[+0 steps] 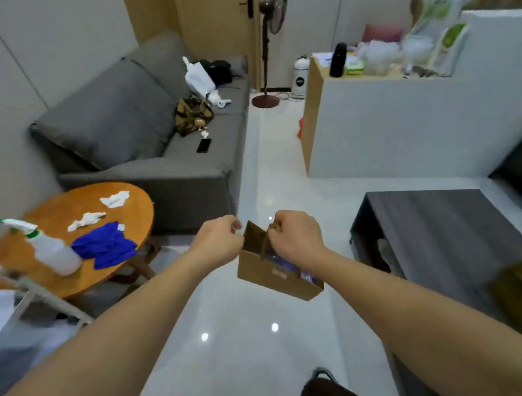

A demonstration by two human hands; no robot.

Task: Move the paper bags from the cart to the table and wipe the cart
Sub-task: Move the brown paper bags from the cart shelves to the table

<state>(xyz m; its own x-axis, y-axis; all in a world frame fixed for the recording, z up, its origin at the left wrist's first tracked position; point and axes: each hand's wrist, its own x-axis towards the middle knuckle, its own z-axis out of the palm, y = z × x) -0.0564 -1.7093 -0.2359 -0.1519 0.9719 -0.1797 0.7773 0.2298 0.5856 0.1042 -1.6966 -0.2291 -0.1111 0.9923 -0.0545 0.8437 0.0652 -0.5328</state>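
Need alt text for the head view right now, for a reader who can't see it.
Both hands, left hand and right hand, hold a brown paper bag in mid-air over a glossy floor. A round wooden table at left carries a spray bottle and blue cloth.

— How many paper bags do you count?
— One brown paper bag [277, 274] plainly, held up over the floor. A blurred brown shape sits at the near right edge of the dark table [460, 233]; I cannot tell what it is

— And hands?
— Two: a left hand [218, 241] and a right hand [298, 237]

— On the round wooden table [53, 212]?
— One spray bottle [48, 248] near its left edge, one blue cloth [104, 246] at its near edge, two crumpled white tissues [115, 198] toward its far edge

— Tables in all?
— Two, plus one grey sofa [144, 138] and one standing fan [272, 27]
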